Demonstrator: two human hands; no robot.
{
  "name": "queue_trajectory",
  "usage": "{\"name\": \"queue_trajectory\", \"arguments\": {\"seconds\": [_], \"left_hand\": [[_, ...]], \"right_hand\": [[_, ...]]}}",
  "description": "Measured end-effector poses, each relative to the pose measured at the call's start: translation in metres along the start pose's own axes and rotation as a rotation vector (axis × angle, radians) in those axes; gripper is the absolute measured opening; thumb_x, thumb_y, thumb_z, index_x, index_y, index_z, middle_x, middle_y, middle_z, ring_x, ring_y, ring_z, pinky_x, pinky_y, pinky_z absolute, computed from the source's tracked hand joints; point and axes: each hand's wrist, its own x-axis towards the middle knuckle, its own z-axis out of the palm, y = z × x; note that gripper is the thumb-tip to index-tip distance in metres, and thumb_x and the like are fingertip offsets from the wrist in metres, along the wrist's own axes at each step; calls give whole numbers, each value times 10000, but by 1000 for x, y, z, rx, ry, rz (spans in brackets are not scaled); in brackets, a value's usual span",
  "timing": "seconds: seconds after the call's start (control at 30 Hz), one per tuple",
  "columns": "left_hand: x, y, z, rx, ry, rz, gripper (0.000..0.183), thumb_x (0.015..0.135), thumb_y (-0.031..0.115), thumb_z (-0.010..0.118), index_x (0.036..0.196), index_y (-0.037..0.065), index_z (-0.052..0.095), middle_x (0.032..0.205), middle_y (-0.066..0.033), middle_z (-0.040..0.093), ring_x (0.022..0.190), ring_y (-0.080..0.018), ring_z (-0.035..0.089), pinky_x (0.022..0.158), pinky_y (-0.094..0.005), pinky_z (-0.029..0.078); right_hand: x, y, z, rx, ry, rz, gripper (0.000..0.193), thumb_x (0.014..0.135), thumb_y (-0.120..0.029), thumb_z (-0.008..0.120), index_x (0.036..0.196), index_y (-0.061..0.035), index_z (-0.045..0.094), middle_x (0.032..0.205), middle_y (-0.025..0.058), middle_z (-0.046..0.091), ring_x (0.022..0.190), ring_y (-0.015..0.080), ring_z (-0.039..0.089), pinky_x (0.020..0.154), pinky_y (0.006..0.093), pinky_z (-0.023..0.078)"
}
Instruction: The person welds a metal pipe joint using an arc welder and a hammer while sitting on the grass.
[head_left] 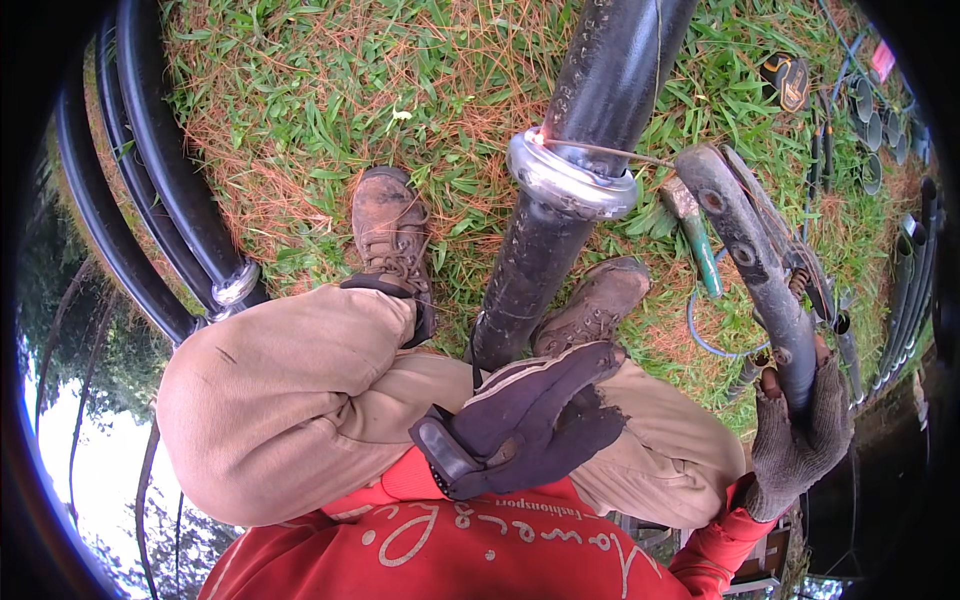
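My right hand [800, 430], in a grey knit glove with bare fingertips, is closed around the worn grey handle of a welding electrode holder [755, 240]. From its jaw a thin welding rod [610, 151] runs left to a bright glowing spot on the shiny metal collar [570, 180]. That collar rings a black steel pipe [615, 75] lying between my boots. My left hand [530, 425], in a dark glove with a wrist strap, rests across my lap near the pipe's close end. Its fingers point right, loosely apart, and nothing shows in them.
A hammer with a green handle [700, 240] lies in the grass right of the collar. A black-and-yellow tape measure [786, 82] is farther off. Curving black pipes [160, 150] stand at left; several pipes [900, 290] lie far right. A blue hose [700, 335] loops on the grass.
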Motion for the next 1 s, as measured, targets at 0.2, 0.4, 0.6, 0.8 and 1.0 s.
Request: {"name": "queue_trajectory", "arguments": {"seconds": [0.2, 0.4, 0.6, 0.8, 1.0], "left_hand": [[0, 0, 1, -108, 49, -89, 693, 814, 68, 949, 1437, -45, 666, 970, -104, 768, 783, -192, 718, 680, -339, 566], [-9, -11, 9, -98, 103, -35, 699, 844, 77, 933, 1469, -38, 640, 908, -84, 765, 785, -201, 728, 702, -351, 571], [0, 1, -5, -79, -54, -174, 648, 856, 100, 930, 1436, -27, 669, 1040, -106, 787, 850, -185, 758, 728, -333, 607], [-5, 3, -2, 61, -55, -114, 644, 857, 108, 929, 1435, -14, 673, 1268, -151, 767, 960, -181, 780, 816, -325, 645], [-1, 9, -4, -54, -67, -240, 562, 857, 109, 922, 1367, -12, 721, 1330, -193, 742, 958, -180, 775, 826, -326, 648]], "right_hand": [[3, -4, 1, -4, -25, 11, 546, 825, -49, 866, 1334, 90, 726, 1223, 206, 803, 1049, 313, 776, 977, 419, 583], [2, -3, 3, -24, 24, -23, 534, 827, -48, 865, 1327, 86, 733, 1200, 212, 802, 1027, 310, 779, 962, 411, 586], [6, -8, -1, -24, -44, 2, 533, 829, -48, 871, 1325, 90, 732, 1223, 211, 803, 1056, 319, 784, 982, 419, 586], [2, -5, 1, -31, -37, -1, 536, 838, -49, 869, 1335, 90, 726, 1244, 221, 800, 1084, 330, 779, 1000, 439, 582], [-2, 3, 2, 44, 27, -61, 542, 860, -3, 884, 1370, 72, 717, 1239, 170, 791, 1105, 239, 730, 1035, 402, 551]]}}
